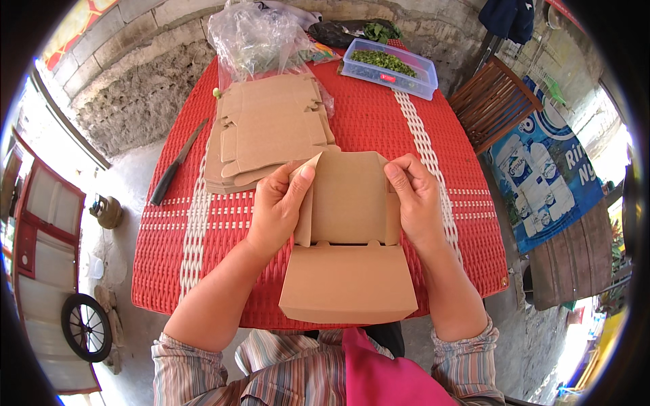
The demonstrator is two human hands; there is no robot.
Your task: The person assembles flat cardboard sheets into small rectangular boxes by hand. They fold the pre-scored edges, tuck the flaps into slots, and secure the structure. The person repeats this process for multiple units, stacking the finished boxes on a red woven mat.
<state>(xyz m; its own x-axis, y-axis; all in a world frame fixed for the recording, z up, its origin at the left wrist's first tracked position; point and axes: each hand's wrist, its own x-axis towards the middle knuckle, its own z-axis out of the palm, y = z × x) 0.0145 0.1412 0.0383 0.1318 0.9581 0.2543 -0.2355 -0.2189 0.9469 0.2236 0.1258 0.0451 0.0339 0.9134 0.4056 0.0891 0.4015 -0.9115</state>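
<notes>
Head view: the left hand and right hand each pinch a side flap of a brown cardboard box blank, held over the near edge of the red woven table — lid flap hanging toward the person. Folding well likely means pressing along both creases evenly — thumbs inside. A stack of flat blanks lies beyond.

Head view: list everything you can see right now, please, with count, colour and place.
cardboard box blank: one, brown, half folded, held over near table edge
flat box blanks: a stack, brown, table centre-left
knife: one, dark, table's left edge
plastic bag: one, clear, greens inside, far side
plastic container: one, clear, greens inside, far right
table: one, red woven
wooden chair: one, brown, right
left hand: grips blank's left flap
right hand: grips right flap
</notes>
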